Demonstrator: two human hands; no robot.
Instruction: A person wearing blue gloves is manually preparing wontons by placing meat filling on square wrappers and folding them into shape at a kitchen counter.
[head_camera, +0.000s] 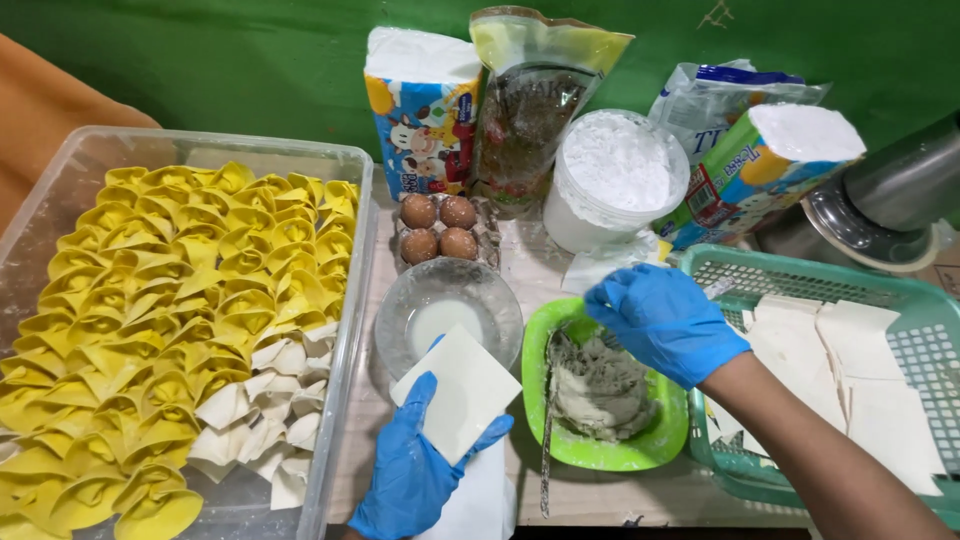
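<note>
Presently I log the left hand (415, 470), blue-gloved, low at centre: its grip is loosely closed on a square white wrapper (455, 392), the sheet lying flat over the palm with the thumb on one edge and a fingertip showing at the far edge, just in front of the glass bowl (447, 312). Right hand (665, 320), also gloved, reaches across the upper rim of the green bowl (600, 400); fingers curled downward, and I cannot tell whether that grip is clenched on anything. Green bowl holds a mound of pale grey-green filling, with a thin metal utensil (547, 430) resting in it and trailing onto the desk (590, 490). Glass bowl carries a little cloudy white liquid. Clear plastic tub (345, 330) at left is packed with folded dumplings, mostly yellow, a cluster of white ones near its right wall. Teal basket (900, 290) at right holds flat white wrapper sheets. Behind: four brown eggs (438, 228) in a tray, and a white tub of powder (615, 180).
</note>
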